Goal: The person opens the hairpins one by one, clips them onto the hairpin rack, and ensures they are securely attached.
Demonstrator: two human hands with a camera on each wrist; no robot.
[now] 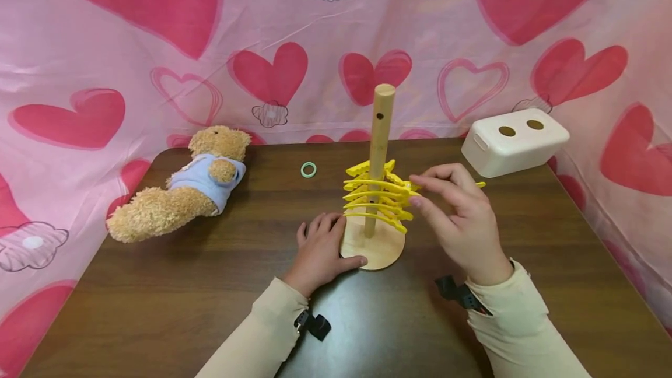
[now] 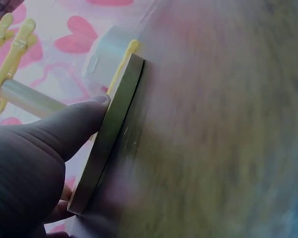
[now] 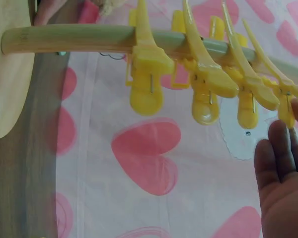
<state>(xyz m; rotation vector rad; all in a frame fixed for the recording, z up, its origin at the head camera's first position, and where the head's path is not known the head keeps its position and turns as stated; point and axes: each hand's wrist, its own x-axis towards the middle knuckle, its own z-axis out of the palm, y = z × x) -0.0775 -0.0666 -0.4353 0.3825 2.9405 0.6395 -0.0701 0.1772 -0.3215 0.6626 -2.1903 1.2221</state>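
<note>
A wooden stand with an upright post (image 1: 382,133) on a round base (image 1: 375,252) stands on the table. Several yellow plastic hair clips (image 1: 375,197) are clamped crosswise on the post, one above another. My left hand (image 1: 321,252) holds the base at its front left, and the thumb (image 2: 84,119) lies on the disc's top near the rim. At the uppermost clip (image 3: 283,94), my right hand (image 1: 462,214) pinches the right end between thumb and fingertips. Behind the right hand shows the tip of another yellow piece (image 1: 480,184), mostly hidden.
A teddy bear (image 1: 181,191) in a light blue top lies at the left. A small green ring (image 1: 308,170) is on the table behind the stand. A white box (image 1: 517,142) with two round holes stands at the back right. Pink heart-patterned cloth (image 1: 315,22) hangs around the table.
</note>
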